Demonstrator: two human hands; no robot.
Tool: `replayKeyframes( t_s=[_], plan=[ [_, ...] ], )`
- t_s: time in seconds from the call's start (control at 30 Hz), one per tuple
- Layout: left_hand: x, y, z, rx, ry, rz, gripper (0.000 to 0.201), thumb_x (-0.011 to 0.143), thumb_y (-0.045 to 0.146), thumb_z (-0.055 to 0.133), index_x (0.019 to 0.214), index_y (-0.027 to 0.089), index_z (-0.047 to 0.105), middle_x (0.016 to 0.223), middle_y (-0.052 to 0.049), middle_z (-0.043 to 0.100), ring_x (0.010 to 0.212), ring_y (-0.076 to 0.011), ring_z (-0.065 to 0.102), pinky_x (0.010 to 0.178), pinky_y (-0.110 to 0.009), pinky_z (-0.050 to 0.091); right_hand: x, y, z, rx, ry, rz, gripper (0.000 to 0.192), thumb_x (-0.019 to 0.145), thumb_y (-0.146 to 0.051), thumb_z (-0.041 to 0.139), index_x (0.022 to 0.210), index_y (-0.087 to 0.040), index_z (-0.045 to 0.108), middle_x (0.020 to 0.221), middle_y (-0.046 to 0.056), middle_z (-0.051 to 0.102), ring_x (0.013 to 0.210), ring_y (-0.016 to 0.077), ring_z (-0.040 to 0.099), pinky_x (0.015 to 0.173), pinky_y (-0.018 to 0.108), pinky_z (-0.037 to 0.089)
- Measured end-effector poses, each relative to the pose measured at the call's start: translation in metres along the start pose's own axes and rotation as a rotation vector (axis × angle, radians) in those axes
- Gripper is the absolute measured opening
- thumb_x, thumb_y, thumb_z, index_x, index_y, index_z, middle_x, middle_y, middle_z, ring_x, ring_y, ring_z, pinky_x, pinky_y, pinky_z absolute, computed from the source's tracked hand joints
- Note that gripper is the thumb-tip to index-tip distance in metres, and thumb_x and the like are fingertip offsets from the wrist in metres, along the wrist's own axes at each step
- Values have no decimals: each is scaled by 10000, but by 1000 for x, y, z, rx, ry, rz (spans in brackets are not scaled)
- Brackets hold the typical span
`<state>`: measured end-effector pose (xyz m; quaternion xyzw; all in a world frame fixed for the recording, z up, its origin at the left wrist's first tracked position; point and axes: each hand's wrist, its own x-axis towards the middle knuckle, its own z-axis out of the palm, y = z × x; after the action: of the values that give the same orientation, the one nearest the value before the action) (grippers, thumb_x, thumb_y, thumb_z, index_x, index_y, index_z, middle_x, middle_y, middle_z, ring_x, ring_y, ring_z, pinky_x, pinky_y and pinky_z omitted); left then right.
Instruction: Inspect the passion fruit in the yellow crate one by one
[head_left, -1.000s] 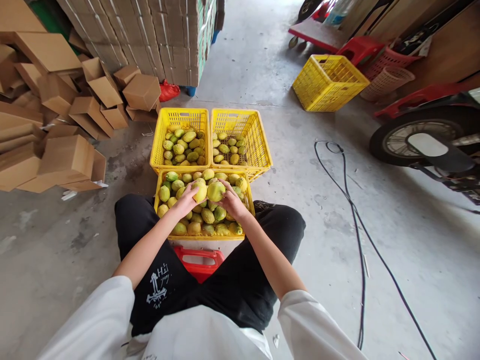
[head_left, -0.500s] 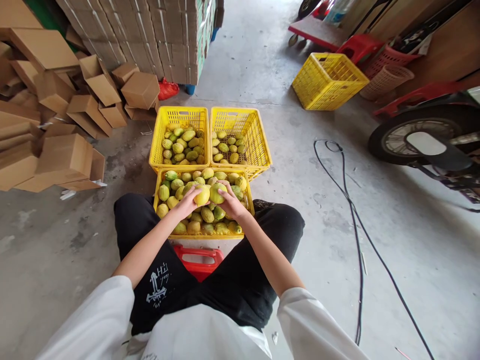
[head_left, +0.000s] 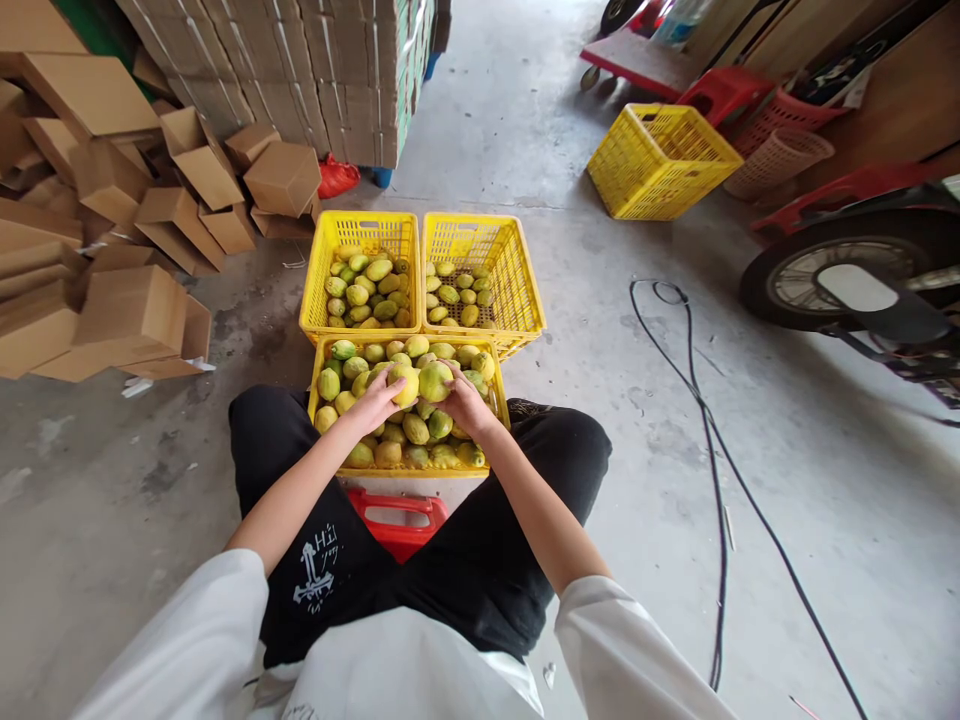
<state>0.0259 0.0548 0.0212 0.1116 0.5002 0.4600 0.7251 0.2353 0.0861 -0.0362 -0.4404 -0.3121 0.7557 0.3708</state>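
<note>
My left hand (head_left: pixel 377 403) is closed around a yellow oval fruit (head_left: pixel 405 387). In my right hand (head_left: pixel 468 405) is a greener oval fruit (head_left: pixel 435 382), gripped from its right side. Both fruits are held side by side, very close together, above the front yellow crate (head_left: pixel 409 473). That crate, between my knees, is filled with similar yellow and green fruits (head_left: pixel 415 429). Behind it stand two more crates: the left one (head_left: pixel 306 300) holds many fruits, the right one (head_left: pixel 529 285) fewer. The undersides of the held fruits are hidden.
A red plastic stool (head_left: pixel 401 540) shows between my legs. Cardboard boxes (head_left: pixel 127 315) lie heaped at left beside a tall carton stack (head_left: pixel 352 100). To the right are another yellow crate (head_left: pixel 649 165), a black cable (head_left: pixel 705 410) and a motorbike wheel (head_left: pixel 780 285).
The two fruits have turned slightly in my hands, and my right fingers have shifted on the greener one. The whole view has moved very slightly.
</note>
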Motion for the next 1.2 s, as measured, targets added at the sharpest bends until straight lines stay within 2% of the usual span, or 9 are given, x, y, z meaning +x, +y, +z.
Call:
replayKeyframes(
  t_s=[0.13, 0.27, 0.47, 0.57, 0.7, 0.83, 0.93, 1.07, 1.2],
  plan=[
    [6, -3, -6, 39, -24, 8, 573, 1088, 78, 821, 1616, 286, 743, 1666, -154, 852, 1662, -337, 802, 1426, -558, 689, -2, -1, 5, 39, 25, 6, 555, 955, -465, 911, 1475, -323, 777, 1503, 149, 872, 1574, 445, 793, 1126, 558, 820],
    [8, -7, -7, 64, -24, 23, 638, 993, 99, 976, 1552, 308, 751, 1629, -138, 858, 1630, -351, 831, 1385, -520, 715, -4, 0, 5, -5, 18, -37, 725, 807, -638, 1047, 1396, -369, 722, 1539, 125, 820, 1578, 463, 761, 1043, 567, 829],
    [6, -9, -5, 56, 6, -14, 400, 1080, 115, 892, 1364, 307, 685, 1586, -109, 860, 1571, -328, 854, 1409, -563, 693, -5, 5, 4, -2, 5, -68, 772, 762, -628, 1039, 1379, -390, 641, 1505, 81, 801, 1510, 424, 776, 988, 512, 801],
    [4, -7, -3, 5, 15, -43, 438, 1092, 151, 874, 1465, 286, 688, 1614, -149, 843, 1535, -353, 865, 1387, -621, 706, -6, 5, 7, 3, 2, -81, 851, 723, -617, 1098, 1417, -405, 654, 1515, 74, 800, 1494, 420, 787, 956, 479, 803],
    [0, -4, 2, -42, 40, -104, 441, 1197, 168, 638, 1625, 273, 665, 1528, -137, 861, 1486, -332, 877, 1367, -646, 722, -8, 3, 8, -41, 31, -63, 871, 728, -632, 1122, 1446, -414, 680, 1560, 69, 790, 1447, 394, 812, 878, 405, 804],
    [0, -8, -1, 70, 44, -41, 265, 1154, 140, 760, 1379, 272, 719, 1450, -94, 865, 1472, -332, 837, 1410, -633, 676, -8, 2, 5, -113, 109, 28, 739, 853, -541, 1091, 1472, -393, 714, 1515, 69, 791, 1386, 340, 830, 863, 323, 786],
    [6, -16, -9, 223, 78, -8, 288, 1094, 177, 916, 1267, 270, 705, 1295, -75, 851, 1424, -355, 798, 1358, -592, 691, -6, 7, 4, -141, 135, 166, 569, 963, -459, 1009, 1436, -377, 705, 1502, 64, 792, 1356, 312, 836, 900, 338, 800],
    [14, -23, -24, 616, 135, -142, 387, 971, 315, 1031, 1156, 272, 694, 1085, -65, 805, 1280, -377, 823, 1156, -497, 753, -4, 21, 7, -251, 146, 380, 335, 1052, -381, 922, 1295, -338, 696, 1376, 61, 798, 1212, 268, 850, 856, 341, 804],
    [12, -25, -38, 1293, -34, -159, 526, 720, 376, 1093, 1125, 245, 786, 1498, -238, 852, 1356, -524, 878, 1210, -563, 709, -5, 32, 6, -435, 89, 482, 387, 996, -375, 1052, 1140, -279, 706, 1188, 62, 770, 963, 249, 832, 653, 320, 774]
  ],
)
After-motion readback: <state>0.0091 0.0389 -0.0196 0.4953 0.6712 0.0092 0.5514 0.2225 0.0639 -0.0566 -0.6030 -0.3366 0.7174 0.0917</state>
